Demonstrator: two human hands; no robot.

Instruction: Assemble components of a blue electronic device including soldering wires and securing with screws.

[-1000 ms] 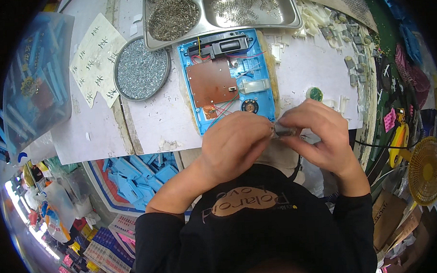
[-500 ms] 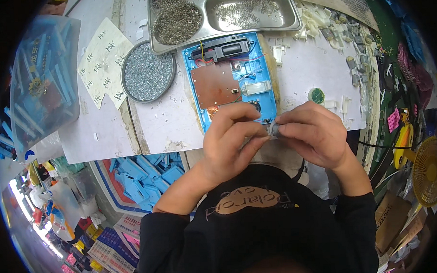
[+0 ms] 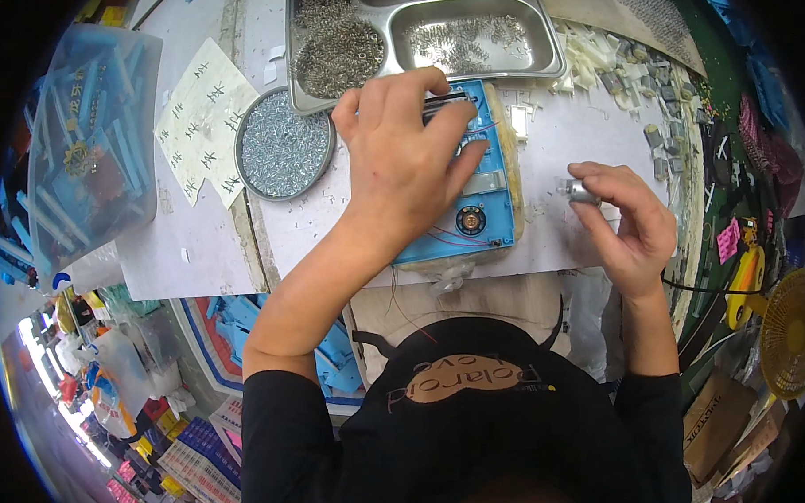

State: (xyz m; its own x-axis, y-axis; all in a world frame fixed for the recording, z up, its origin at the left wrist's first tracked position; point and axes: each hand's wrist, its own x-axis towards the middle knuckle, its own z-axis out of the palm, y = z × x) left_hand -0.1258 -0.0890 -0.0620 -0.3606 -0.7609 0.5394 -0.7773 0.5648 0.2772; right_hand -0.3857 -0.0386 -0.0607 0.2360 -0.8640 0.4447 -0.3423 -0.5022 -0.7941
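My right hand (image 3: 634,221) pinches a small silver cylindrical motor (image 3: 582,192) between thumb and forefinger, above the white tabletop to the right of the casing. My left hand (image 3: 403,149) reaches over a shallow blue plastic casing (image 3: 498,208), its fingers curved and spread with a gap between thumb and forefinger. Its fingertips are at the black part (image 3: 446,99) near the casing's far end; whether they press on it I cannot tell. A round speaker (image 3: 471,220) and thin red wires show at the near end. That hand covers the casing's left side, where the brown board lay.
A steel tray (image 3: 560,64) of small metal parts and a round dish (image 3: 283,145) of screws stand behind and left. More motors (image 3: 654,136) and white pieces lie at the right. A tub (image 3: 89,165) of blue parts is far left. Loose wires hang off the near edge.
Both hands have parted from the casing's near end. The left moved up over its far part; the right moved right with the motor. The speaker came into sight, and the brown board is now covered.
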